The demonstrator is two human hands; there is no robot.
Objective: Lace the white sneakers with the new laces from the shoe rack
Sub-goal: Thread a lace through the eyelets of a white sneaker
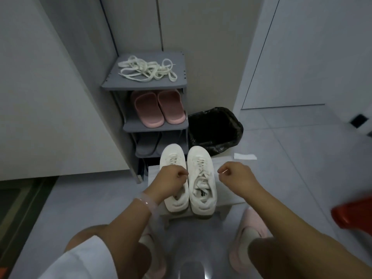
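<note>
white sneakers (189,176) side by side, laces (148,69) tangled on rack (112,85)

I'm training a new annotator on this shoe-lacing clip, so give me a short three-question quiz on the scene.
1. True or false: the loose white flat laces lie on the top shelf of the grey plastic shoe rack.
2. Which footwear sits on the shelf just below the top? A) grey slippers B) pink rubber slides C) white sneakers
3. Fill in: the pair of white low-top sneakers stands on a low pale ____, beside the bin with a black plastic liner.

Key: 1 true; 2 B; 3 stool. Both the left hand and right hand have curled fingers above the sneakers.
</note>
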